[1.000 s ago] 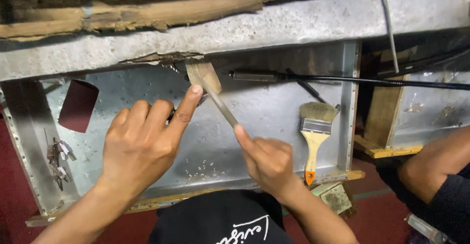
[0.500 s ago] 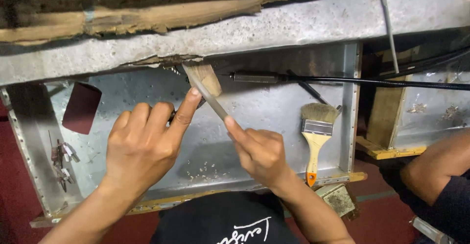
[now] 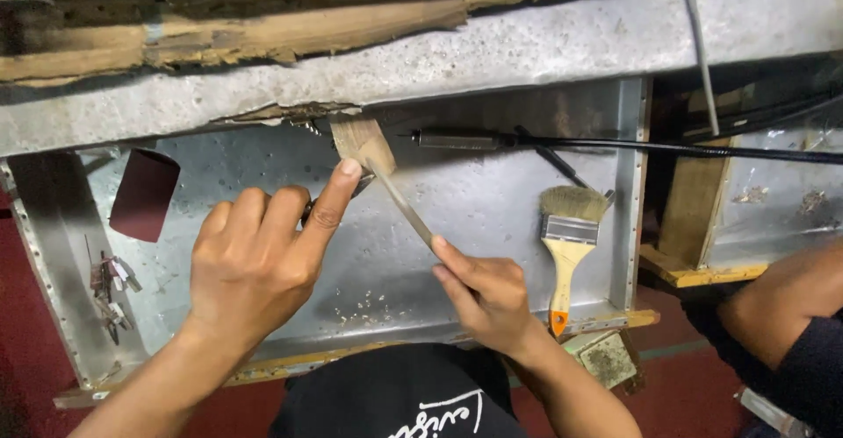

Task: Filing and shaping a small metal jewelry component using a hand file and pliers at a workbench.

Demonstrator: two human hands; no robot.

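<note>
My right hand grips the thin handle of a flat scraper-like tool whose broad tan blade points up to the seam under the grey metal ledge. The index finger of my left hand presses on the blade near its wide end, the other fingers curled. Both hands hover over a shallow galvanized metal tray.
A paintbrush with a pale handle lies on the tray's right side. A long black rod tool crosses above it. A dark red roll and small clips sit at left. Another person's arm is at right. Torn cardboard lies along the top.
My right hand has slid slightly up and left along the tool handle, then settled. The blade stays at the seam with my left index finger on it.
</note>
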